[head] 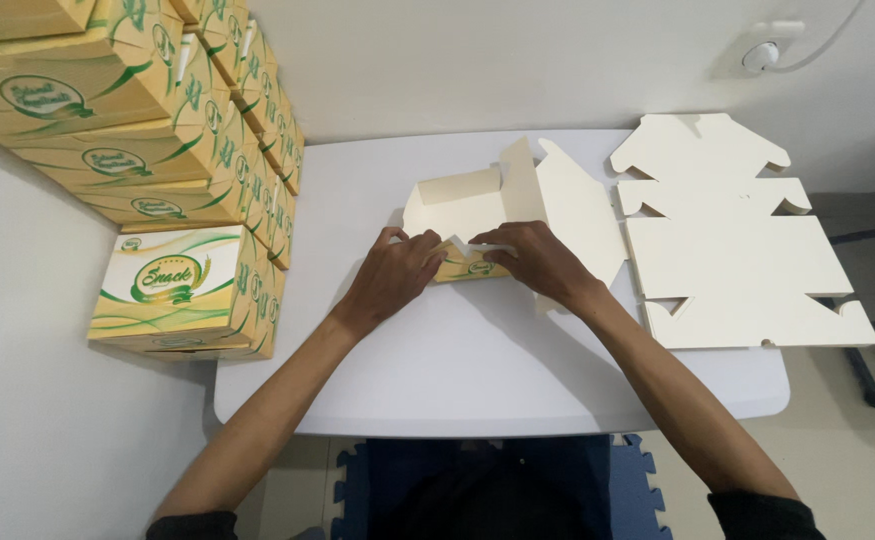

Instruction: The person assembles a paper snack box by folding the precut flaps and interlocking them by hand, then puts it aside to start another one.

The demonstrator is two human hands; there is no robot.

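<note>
Carton [497, 205], half folded, lies on the table [477, 370] under both hands. Left hand [394, 272] and right hand [535, 258] press curled fingers on its near flap, pinching it. Flat blanks [732, 265] lie right of the right hand; finished boxes [172, 200] are stacked left of the left hand.

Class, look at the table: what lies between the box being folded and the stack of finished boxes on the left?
In the head view, only bare white table lies between the half-folded box and the stack of finished boxes.
</note>
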